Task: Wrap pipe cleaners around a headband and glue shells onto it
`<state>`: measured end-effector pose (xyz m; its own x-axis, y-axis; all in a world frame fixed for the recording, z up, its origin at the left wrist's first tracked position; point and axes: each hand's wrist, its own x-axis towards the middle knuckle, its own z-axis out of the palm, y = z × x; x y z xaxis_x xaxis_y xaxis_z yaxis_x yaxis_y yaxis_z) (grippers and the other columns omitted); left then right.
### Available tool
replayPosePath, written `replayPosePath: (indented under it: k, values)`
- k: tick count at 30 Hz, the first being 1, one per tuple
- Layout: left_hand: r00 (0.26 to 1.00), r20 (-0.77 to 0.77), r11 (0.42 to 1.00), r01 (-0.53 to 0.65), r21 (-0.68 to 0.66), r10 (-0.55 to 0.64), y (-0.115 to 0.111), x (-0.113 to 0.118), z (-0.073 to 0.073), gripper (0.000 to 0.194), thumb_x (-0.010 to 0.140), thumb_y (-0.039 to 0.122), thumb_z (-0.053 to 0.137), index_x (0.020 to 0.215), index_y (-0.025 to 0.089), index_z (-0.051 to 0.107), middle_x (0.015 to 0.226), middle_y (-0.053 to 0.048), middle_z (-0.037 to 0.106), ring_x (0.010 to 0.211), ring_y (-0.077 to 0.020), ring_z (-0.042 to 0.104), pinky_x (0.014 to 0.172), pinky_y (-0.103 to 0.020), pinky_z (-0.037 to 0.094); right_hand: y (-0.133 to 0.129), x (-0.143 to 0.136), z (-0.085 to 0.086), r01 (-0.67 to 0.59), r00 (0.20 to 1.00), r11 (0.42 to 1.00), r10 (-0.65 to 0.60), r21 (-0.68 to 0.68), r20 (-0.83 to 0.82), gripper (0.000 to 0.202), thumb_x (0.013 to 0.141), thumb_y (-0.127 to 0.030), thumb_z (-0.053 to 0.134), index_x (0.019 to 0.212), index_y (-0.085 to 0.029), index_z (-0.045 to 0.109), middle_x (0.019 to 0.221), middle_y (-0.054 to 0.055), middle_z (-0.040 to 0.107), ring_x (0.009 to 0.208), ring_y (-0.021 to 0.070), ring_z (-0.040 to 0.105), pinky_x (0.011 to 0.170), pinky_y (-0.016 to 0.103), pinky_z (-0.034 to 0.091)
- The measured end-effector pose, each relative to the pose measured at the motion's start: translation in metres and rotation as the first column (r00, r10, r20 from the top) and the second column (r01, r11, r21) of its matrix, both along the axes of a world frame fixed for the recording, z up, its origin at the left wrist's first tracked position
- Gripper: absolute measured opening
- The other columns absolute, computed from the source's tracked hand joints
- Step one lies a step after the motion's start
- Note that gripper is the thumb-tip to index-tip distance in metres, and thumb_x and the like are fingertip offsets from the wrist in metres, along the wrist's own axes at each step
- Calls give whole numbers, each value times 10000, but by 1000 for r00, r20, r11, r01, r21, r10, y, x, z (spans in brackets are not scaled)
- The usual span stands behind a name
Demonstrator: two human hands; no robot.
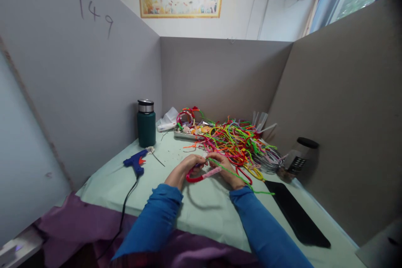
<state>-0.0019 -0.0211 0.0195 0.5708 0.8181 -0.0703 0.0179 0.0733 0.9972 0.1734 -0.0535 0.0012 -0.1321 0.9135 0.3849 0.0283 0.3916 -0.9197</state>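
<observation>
My left hand (192,164) is closed on a curved ring (195,179) wrapped in red and pink fuzzy pipe cleaner, held above the table. My right hand (226,169) pinches a bright green pipe cleaner (240,176) against the ring's upper part. The green one's loose end trails right across the back of that hand and past the wrist. Fingertips of both hands meet at the top of the ring, hiding the exact contact. Behind them lies a large tangled pile of coloured pipe cleaners (241,136).
A blue glue gun (135,162) with a black cord lies left, near a dark green bottle (146,125). At the back sits a metal tray (188,135) of small pieces. A black flat object (297,213) and a tilted clear jar (298,157) are right. Grey partitions (222,75) enclose the table.
</observation>
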Motion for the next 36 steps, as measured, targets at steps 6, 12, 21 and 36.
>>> replayPosePath:
  k: [6, 12, 21, 36]
  values:
    - [985, 25, 974, 173, -147, -171, 14, 2, -12, 206, 628, 308, 621, 611, 150, 491, 496, 54, 431, 333, -27, 277, 355, -189, 195, 2, -6, -1, -25, 997, 999, 21, -43, -77, 247, 666, -409, 706, 775, -198, 636, 730, -4, 584, 666, 142, 516, 602, 257, 401]
    - [974, 17, 973, 227, -43, -227, 3, 3, -5, 264, 680, 379, 634, 670, 157, 490, 474, 87, 340, 336, -24, 218, 361, -197, 125, 5, -15, -6, -54, 980, 986, 22, -158, -199, 307, 658, -440, 711, 686, -202, 519, 596, -46, 478, 502, 95, 426, 480, 231, 333]
    - [985, -128, 915, 153, 372, -112, 2, 11, -8, 239, 743, 367, 556, 683, 137, 530, 535, 69, 380, 459, -51, 311, 448, -193, 232, 10, -15, -10, -10, 963, 973, -52, -230, -264, 282, 674, -397, 698, 666, -211, 485, 531, -65, 420, 424, 87, 382, 418, 235, 278]
    - [977, -24, 643, -122, 756, 213, -3, 14, -4, 167, 776, 263, 573, 888, 157, 638, 617, 26, 563, 551, -90, 460, 565, -206, 351, 11, -13, -9, -134, 898, 945, -11, -298, -440, 255, 645, -328, 742, 721, -196, 536, 541, -61, 468, 441, 74, 416, 397, 197, 286]
